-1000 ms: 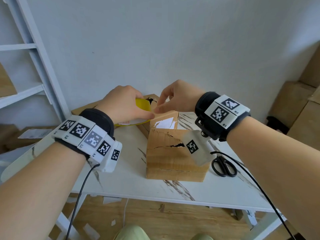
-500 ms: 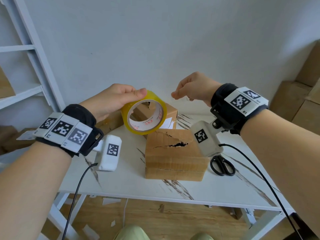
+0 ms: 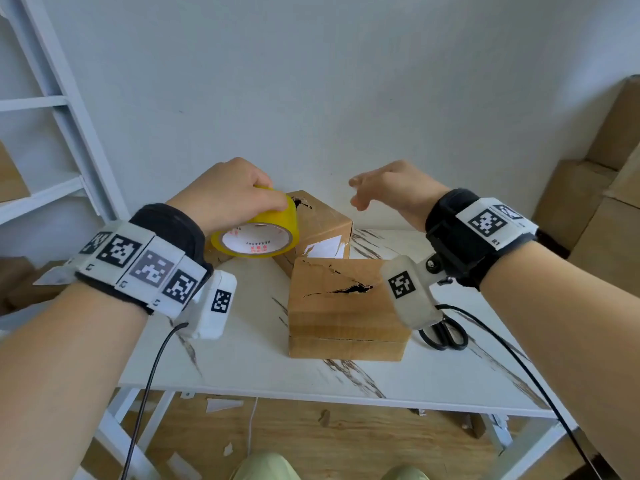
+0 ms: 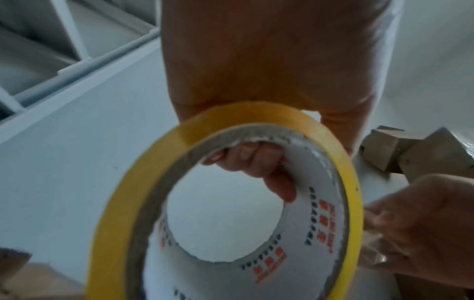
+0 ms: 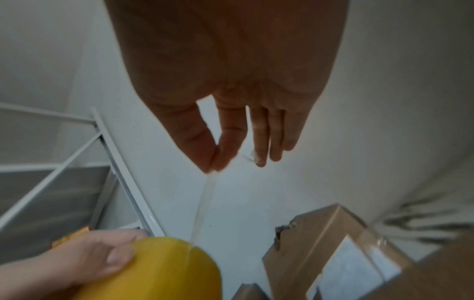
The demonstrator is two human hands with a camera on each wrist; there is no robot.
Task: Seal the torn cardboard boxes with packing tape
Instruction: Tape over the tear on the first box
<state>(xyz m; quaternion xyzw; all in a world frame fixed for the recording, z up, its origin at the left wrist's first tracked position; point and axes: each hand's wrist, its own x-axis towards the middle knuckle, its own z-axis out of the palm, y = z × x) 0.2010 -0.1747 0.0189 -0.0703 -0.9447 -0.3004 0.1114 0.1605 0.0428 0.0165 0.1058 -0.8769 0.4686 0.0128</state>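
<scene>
My left hand (image 3: 225, 197) grips a yellow packing tape roll (image 3: 258, 233) above the table's back left, fingers (image 4: 256, 160) hooked through its white core (image 4: 320, 213). My right hand (image 3: 358, 194) hovers to the right of the roll, thumb and forefinger (image 5: 212, 162) pinching the free tape end. A clear tape strip (image 5: 204, 205) stretches from the pinch down to the roll (image 5: 166, 268). A cardboard box (image 3: 346, 317) with a jagged tear (image 3: 349, 289) across its top stands at the table's middle, below both hands. A second torn box (image 3: 323, 221) sits behind it.
Black scissors (image 3: 445, 336) lie right of the front box, partly hidden by my right wrist camera. The white marbled table (image 3: 242, 358) stands against a wall. A white shelf frame (image 3: 52, 140) rises at left and stacked cardboard boxes (image 3: 588, 202) at right.
My hands were together at the roll a second ago and have drawn apart. The roll moved left and tipped its opening downward, and a strip now runs from it to my right fingers.
</scene>
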